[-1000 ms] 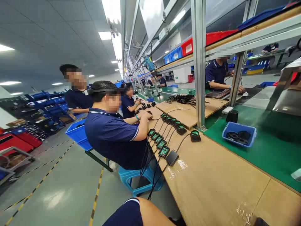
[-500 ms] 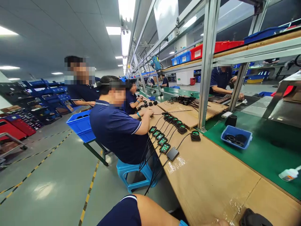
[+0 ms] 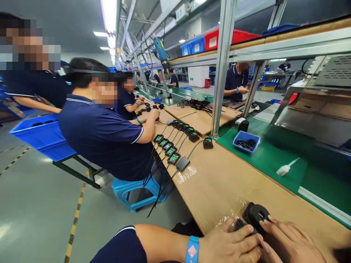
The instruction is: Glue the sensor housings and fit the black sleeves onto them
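At the bottom right, my left hand, with a blue wristband, lies over a small black part and covers most of it. My right hand curves in from the right, fingertips against a round black plastic housing with a central hole. Both hands nearly meet at the fingertips. Dark material shows between my right thumb and fingers, its shape mostly hidden. The housing rests on the brown board of the table.
Green circuit-board units with black cables line the board's left edge. Near them sits a flat grey box. A blue bin of black rings and a white bottle stand on the green mat. A co-worker sits to the left.
My view has swung right and down. My left hand, barely visible before, now lies on the black part, and my right hand has come into view at the round housing.
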### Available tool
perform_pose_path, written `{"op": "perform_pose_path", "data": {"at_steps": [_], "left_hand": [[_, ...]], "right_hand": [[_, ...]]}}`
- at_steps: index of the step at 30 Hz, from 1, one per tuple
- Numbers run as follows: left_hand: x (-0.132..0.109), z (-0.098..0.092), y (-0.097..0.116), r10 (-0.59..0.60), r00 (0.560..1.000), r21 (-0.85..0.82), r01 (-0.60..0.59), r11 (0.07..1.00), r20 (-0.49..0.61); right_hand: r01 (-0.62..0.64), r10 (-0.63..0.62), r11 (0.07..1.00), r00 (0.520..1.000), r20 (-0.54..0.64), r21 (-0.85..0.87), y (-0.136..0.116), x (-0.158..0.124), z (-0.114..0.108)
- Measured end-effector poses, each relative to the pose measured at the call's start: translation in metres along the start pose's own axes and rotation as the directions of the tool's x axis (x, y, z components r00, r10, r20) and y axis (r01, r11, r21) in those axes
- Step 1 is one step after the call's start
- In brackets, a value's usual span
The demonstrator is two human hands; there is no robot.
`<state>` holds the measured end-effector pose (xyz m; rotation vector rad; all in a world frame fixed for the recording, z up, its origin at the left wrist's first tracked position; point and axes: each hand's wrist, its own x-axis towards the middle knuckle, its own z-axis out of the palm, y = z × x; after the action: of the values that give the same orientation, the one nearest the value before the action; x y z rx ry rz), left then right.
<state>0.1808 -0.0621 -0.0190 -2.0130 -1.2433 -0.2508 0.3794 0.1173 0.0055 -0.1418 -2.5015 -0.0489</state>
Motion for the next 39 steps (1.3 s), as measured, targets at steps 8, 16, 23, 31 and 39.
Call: {"op": "perform_pose_path", "data": {"at_steps": [8, 16, 23, 31, 39], "left_hand": [[0.007, -0.028, -0.021, 0.163, 0.934, -0.234, -0.089, 0.968, 0.319], [0.005, -0.006, -0.018, 0.123, 0.951, -0.481, 0.031, 0.876, 0.285], [0.004, 0.013, -0.015, -0.049, 0.982, -0.68, 0.162, 0.715, 0.183], [0.008, 0.007, -0.018, -0.064, 0.974, -0.586, 0.182, 0.79, 0.216], [0.008, 0.003, -0.023, -0.01, 0.972, -0.567, 0.146, 0.81, 0.236]], "right_hand": [[-0.089, 0.084, 0.995, 0.988, 0.127, 0.036, -0.015, 0.011, -0.016], [-0.298, 0.243, 0.941, 0.925, 0.292, 0.159, -0.024, 0.023, -0.028], [-0.334, 0.267, 0.919, 0.918, 0.292, 0.209, -0.016, 0.021, -0.021], [-0.354, 0.259, 0.91, 0.892, 0.371, 0.215, -0.014, 0.022, -0.022], [-0.385, 0.26, 0.9, 0.852, 0.455, 0.206, -0.012, 0.026, -0.021]]}}
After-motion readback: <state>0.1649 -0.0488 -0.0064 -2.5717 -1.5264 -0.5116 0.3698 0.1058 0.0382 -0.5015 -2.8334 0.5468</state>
